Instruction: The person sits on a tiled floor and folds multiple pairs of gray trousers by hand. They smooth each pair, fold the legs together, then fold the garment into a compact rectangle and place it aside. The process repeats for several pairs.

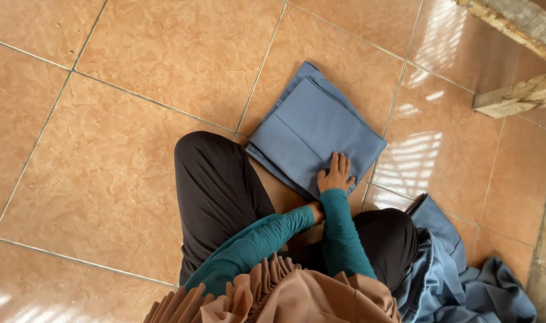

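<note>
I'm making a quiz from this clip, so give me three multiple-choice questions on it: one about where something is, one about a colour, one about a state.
1. Where does the right hand rest?
A. on the folded blue cloth
B. on the wooden beam
C. on bare tile

2. What colour are the sleeves?
A. red
B. teal
C. white

3. How does the cloth under the hand lie?
A. crumpled in a heap
B. hanging up
C. folded flat on the tiled floor

Answers: 1 A, the fingers lie spread on the cloth's near corner. 2 B, both forearms show teal. 3 C, it makes a neat layered rectangle; the loose blue fabric lies apart beside the knee.
</note>
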